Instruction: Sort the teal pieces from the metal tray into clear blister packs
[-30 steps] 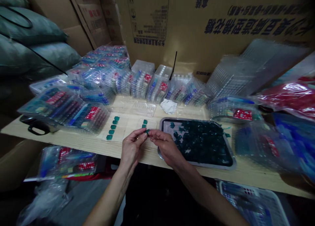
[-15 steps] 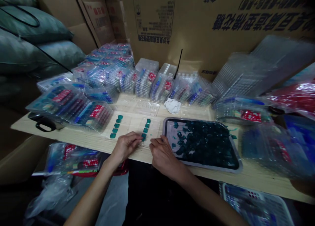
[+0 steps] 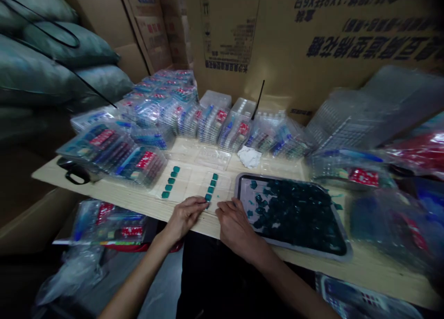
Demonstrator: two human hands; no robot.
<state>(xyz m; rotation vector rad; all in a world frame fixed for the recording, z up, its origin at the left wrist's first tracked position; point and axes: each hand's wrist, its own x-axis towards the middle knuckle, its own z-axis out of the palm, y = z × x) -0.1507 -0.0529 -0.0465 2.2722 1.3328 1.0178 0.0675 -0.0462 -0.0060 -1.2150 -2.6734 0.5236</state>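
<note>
Thumb and fingers of my left hand (image 3: 187, 215) are pinched on a small dark green piece at the near end of the right-hand column of green pieces (image 3: 210, 190). That column lies on a thin clear plastic sheet or tray on the table, with a second column of green pieces (image 3: 168, 187) to its left. My right hand (image 3: 236, 224) is closed beside it, knuckles up, at the left edge of a grey-rimmed tray (image 3: 239, 189). Whatever its fingers hold is hidden. The tray holds a heap of dark green, glossy pieces (image 3: 294, 212).
Clear plastic packs with red and blue contents (image 3: 138, 166) stand along the left and back of the wooden table (image 3: 118, 194). Crumpled white paper (image 3: 249, 157) lies behind the tray. More packs (image 3: 350, 168) sit at the right. A large carton (image 3: 277, 46) stands behind.
The whole view has shifted, so things sit lower and farther right. My left fingers are slightly nearer me relative to the column, its lowest pieces showing more. My right hand stays beside the tray.
</note>
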